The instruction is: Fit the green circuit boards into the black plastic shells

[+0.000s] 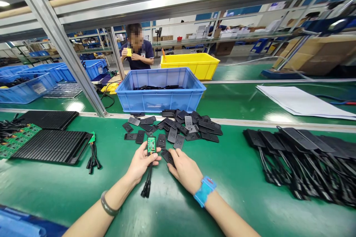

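My left hand (143, 160) grips a small green circuit board (151, 143) that seems to sit in a black casing. Black cables with plugs (146, 188) hang from its lower end. Just to the right, my right hand (185, 164) has its fingers closed on a flat black plastic cover (167, 157), held at a slant above the green table. Beyond both hands lies a loose pile of similar black covers (172, 135), some face up and some face down.
A blue bin (161, 100) stands behind the pile, a yellow bin (191, 67) farther back. Cased units with cables (300, 144) lie in a row at right. At left are black slotted trays (48, 146) and green boards (16, 142). A metal post (75, 52) rises at left; a person (136, 50) works opposite.
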`<state>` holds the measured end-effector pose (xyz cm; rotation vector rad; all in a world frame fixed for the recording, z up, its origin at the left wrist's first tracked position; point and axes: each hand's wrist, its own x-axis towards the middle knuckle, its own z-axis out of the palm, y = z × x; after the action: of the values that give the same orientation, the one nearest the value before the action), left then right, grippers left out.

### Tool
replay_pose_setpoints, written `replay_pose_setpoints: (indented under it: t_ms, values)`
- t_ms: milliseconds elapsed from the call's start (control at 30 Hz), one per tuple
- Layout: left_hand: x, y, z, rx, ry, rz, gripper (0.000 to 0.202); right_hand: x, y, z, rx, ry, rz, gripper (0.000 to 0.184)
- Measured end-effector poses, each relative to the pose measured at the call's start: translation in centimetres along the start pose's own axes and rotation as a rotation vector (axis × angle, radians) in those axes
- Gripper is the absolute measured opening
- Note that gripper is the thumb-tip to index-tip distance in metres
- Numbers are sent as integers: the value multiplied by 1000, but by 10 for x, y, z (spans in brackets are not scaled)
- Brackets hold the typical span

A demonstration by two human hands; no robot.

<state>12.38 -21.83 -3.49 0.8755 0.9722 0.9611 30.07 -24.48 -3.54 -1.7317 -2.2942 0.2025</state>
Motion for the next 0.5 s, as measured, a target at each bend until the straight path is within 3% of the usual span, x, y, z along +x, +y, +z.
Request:
replay_pose_setpoints:
  t_ms: [100,200,367,500]
  values:
    - [0,0,1,19,-20,1,54,-1,7,0,179,100,-10,39]
    - [0,0,2,18,-41,0,57,0,8,-5,525,226,63,43]
    - [-4,-4,4,23,-213,-57,59,0,-5,-9,1184,165,172,50]
    - [-7,-8,7,1,-297,-75,64,-1,-10,-8,1204,167,143,52]
